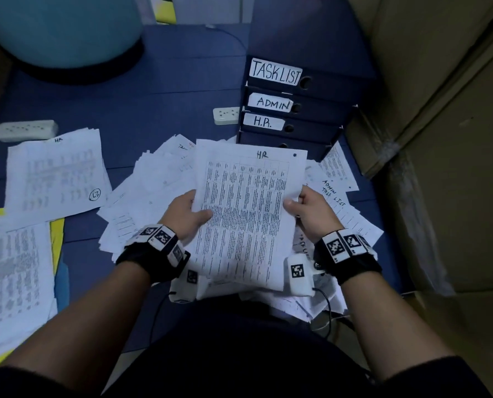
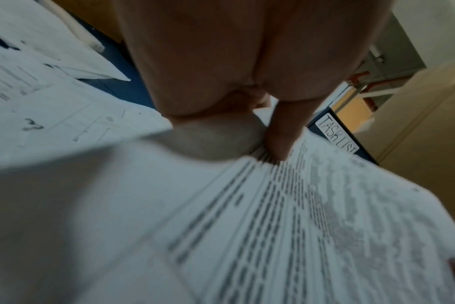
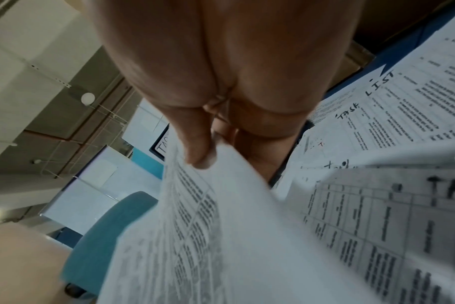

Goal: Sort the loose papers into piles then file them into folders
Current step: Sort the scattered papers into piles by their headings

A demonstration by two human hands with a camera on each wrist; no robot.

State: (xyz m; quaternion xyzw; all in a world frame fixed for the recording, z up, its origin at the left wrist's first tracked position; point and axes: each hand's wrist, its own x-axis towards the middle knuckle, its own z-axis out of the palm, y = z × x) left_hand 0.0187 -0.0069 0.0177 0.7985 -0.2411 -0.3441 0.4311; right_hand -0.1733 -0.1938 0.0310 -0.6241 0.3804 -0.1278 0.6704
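L hand [image 1: 186,215] and R hand [image 1: 311,215] nearest the lens, each pinching a side edge of one HR sheet [image 1: 248,202], thumb on top, fingers under. Left of L hand: an HR pile [image 1: 55,170]. Sheet is held between the hands, above the loose papers [image 1: 142,191]. Beyond R hand: folder stack [image 1: 311,107] labelled TASK LIST, ADMIN, H.R. Step looks like sorting, label being read; next prob. carry it left onto HR pile, needs one hand to let go. Sheet's long axis runs away from the body, header at far end
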